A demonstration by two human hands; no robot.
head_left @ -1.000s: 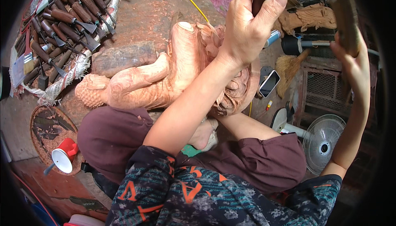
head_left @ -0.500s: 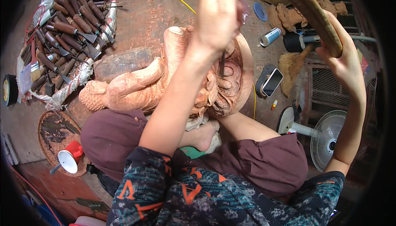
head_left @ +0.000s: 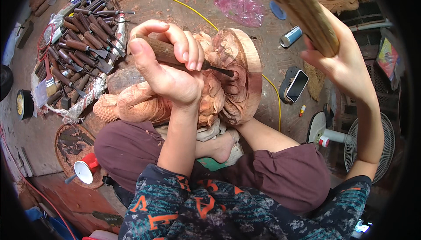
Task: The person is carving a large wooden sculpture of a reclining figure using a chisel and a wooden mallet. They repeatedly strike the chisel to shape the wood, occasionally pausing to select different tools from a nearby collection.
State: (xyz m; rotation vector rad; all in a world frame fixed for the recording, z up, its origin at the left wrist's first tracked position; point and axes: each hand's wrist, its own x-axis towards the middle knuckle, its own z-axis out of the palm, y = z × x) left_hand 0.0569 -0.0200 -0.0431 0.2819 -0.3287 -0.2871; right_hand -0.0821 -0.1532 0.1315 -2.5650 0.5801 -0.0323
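A carved wooden statue (head_left: 139, 102) lies on its side before my crossed legs, its curly-haired head to the left and its round base to the right. My left hand (head_left: 177, 80) is wrapped round the wooden handle of a carving chisel (head_left: 220, 70). The chisel's metal end points right and seems to rest on the rounded carving near the base; exact contact is hard to tell. Raised at the upper right, my right hand (head_left: 346, 58) grips a thick wooden mallet (head_left: 302, 10), whose far end runs out of view.
A round tray rim (head_left: 76, 115) wrapped in white holds several carving tools at the left. Nearer stand a red cup (head_left: 91, 163) and a woven basket (head_left: 61, 145). On the right are a phone (head_left: 297, 86), a blue can (head_left: 290, 36), a fan (head_left: 372, 145) and a yellow cord (head_left: 277, 97).
My left hand has come down and left, and the chisel in it now shows fully against the carving. The right hand and mallet have moved a little left. The whole view has shifted slightly.
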